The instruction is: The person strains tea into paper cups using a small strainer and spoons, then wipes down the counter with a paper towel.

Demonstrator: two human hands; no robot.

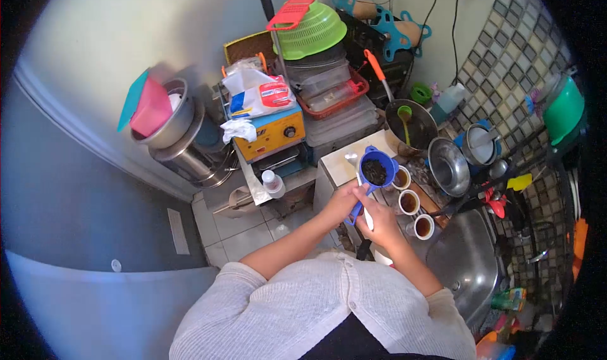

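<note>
A blue strainer (386, 172) with dark, wet-looking leaves (374, 171) in it is held over the counter (338, 170). My left hand (342, 202) is closed around its blue handle (356, 213). Close against it, my right hand (382, 224) is closed on a white spoon (367, 216), whose bowl end lies by the strainer's left rim. The fingers of both hands partly hide each other. Right of the strainer stand three white cups in a row: a far cup (402, 178), a middle cup (409, 202) and a near cup (423, 227), with brown liquid inside.
A metal sink (465, 259) lies to the right. Behind the cups are a pan (414, 129) with an orange handle and a metal bowl (449, 167). At the back left stand a yellow appliance (272, 134), stacked plastic containers (338, 123) and metal pots (196, 148).
</note>
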